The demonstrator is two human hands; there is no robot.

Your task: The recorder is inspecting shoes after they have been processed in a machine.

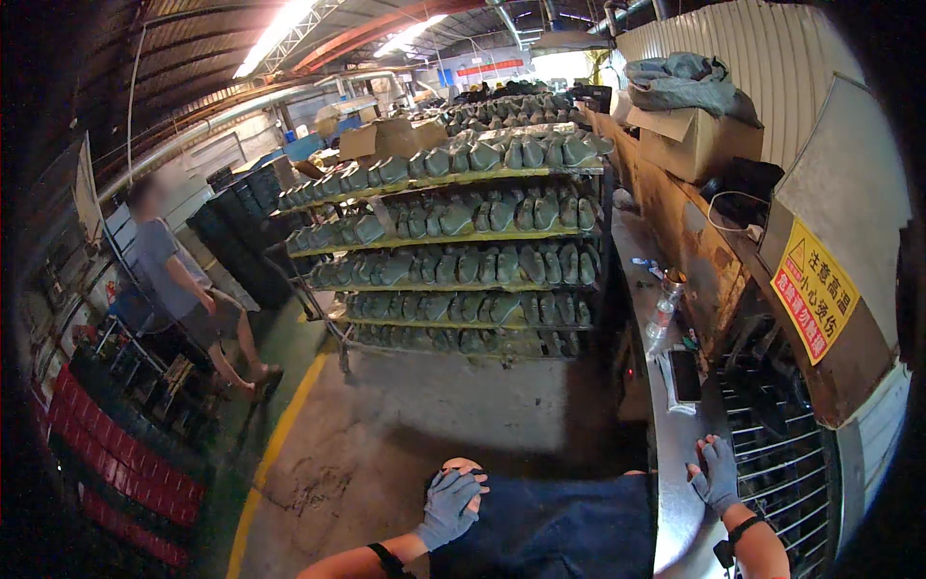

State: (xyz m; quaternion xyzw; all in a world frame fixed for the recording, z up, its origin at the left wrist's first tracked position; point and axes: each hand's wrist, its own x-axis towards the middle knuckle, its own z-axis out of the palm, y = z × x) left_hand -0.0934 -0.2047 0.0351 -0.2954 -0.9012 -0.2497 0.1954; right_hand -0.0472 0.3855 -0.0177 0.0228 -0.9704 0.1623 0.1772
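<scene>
Metal bench (677, 482) beneath the right hand (715, 475), grasp slack and empty.
From where I stand, those fingers bend loosely on the bench; farther along it lies a phone (685, 375); left of the bench, the left hand (449, 506) cups a knee (463, 466), fingers lightly curved.

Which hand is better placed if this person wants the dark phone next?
Probably the right hand: it rests on the same metal ledge as the phone, close by. The left hand lies on the knee, farther away.
</scene>
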